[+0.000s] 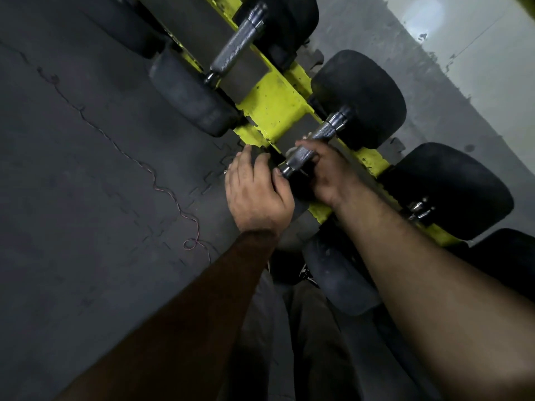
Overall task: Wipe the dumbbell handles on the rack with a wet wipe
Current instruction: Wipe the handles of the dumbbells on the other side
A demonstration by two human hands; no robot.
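Note:
A yellow rack (275,105) runs diagonally across the view and carries black-headed dumbbells. On the middle dumbbell, my right hand (333,172) curls round the knurled steel handle (317,138) from below. A pale sliver at its fingertips may be the wet wipe; I cannot tell for sure. That dumbbell's far head (362,96) is in plain view. My left hand (254,186) cups over its near head and hides it, with the thumb next to the handle's collar. Another dumbbell handle (237,44) lies bare farther up the rack.
A third dumbbell (445,186) sits on the rack to the right, with more heads below it. Dark rubber floor mats (86,169) fill the left, crossed by a thin red cord (173,195). A grey wall (463,68) is behind the rack. My legs (289,328) stand close to it.

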